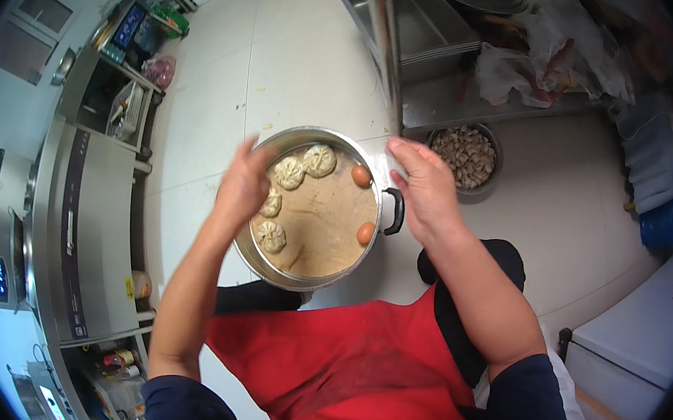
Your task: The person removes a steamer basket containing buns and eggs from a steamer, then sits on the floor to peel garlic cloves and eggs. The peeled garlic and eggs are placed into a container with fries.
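Note:
A round metal steamer pot (289, 279) lined with tan cloth or paper stands before me. Several steamed buns (319, 161) lie along its left and upper left side, and two brown eggs (365, 233) rest at its right side. My left hand (245, 179), blurred, is over the left rim, partly hiding a bun; whether it grips anything is unclear. My right hand (422, 182) is just right of the rim, above the black side handle (396, 212), with thumb and fingertips close together; I cannot tell whether something thin is between them.
Stacked steel trays (418, 22) and plastic bags (510, 74) lie on a metal table at the upper right. Beneath its edge, a bowl of small brown pieces (463, 156) sits on the tiled floor (212, 105). Steel kitchen units (100, 234) line the left, a white cabinet (624, 338) the right.

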`<action>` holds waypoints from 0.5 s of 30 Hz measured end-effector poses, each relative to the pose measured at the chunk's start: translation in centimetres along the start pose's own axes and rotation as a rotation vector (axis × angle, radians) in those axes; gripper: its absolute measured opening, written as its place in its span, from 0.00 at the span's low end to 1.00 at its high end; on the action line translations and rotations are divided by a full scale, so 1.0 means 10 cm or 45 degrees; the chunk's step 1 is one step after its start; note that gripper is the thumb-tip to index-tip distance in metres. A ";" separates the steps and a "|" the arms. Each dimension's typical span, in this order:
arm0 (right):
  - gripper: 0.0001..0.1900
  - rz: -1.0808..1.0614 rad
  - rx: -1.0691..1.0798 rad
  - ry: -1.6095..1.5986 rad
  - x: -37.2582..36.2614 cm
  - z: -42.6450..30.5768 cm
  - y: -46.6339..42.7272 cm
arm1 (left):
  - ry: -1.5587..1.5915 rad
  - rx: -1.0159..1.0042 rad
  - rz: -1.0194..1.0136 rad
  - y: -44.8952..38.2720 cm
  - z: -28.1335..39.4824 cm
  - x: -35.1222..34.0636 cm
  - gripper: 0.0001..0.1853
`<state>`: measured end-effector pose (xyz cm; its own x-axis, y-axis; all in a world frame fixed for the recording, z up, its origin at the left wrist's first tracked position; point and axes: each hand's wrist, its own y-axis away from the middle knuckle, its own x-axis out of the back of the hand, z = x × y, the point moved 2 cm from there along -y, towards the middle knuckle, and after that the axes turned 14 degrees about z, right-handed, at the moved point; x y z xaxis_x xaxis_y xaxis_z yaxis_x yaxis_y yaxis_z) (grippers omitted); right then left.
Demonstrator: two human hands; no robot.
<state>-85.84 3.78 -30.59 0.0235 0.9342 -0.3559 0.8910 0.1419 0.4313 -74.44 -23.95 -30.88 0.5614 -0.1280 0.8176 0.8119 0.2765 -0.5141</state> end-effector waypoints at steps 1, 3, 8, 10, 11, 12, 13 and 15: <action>0.24 0.018 0.146 0.074 -0.03 0.03 0.00 | -0.202 0.027 -0.204 0.39 -0.28 -0.12 0.16; 0.28 0.063 -0.033 0.120 -0.02 -0.04 0.04 | -0.310 0.461 -0.797 0.71 -0.20 -0.15 0.15; 0.22 0.054 -0.068 0.180 0.00 0.14 -0.18 | 0.110 0.360 -0.660 1.33 -0.25 -0.26 0.18; 0.23 -0.022 0.099 0.305 -0.10 0.27 -0.17 | 0.252 0.195 -0.548 1.35 -0.17 -0.28 0.20; 0.24 0.004 0.089 0.328 -0.15 0.34 -0.15 | 0.118 0.367 -0.967 1.27 -0.07 -0.26 0.20; 0.24 0.025 0.077 0.345 -0.26 0.40 -0.10 | 0.149 0.382 -1.047 1.21 0.02 -0.26 0.23; 0.24 0.049 0.067 0.360 -0.36 0.45 -0.04 | 0.180 0.393 -1.128 1.20 0.07 -0.28 0.26; 0.23 0.060 -0.170 0.488 -0.48 0.61 0.08 | 0.414 0.176 -0.617 1.24 0.17 -0.29 0.32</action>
<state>-82.51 -2.62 -33.60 -0.1301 0.9915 -0.0093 0.8255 0.1135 0.5529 -66.24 -18.51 -39.17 0.1705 -0.5494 0.8180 0.9716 0.2322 -0.0466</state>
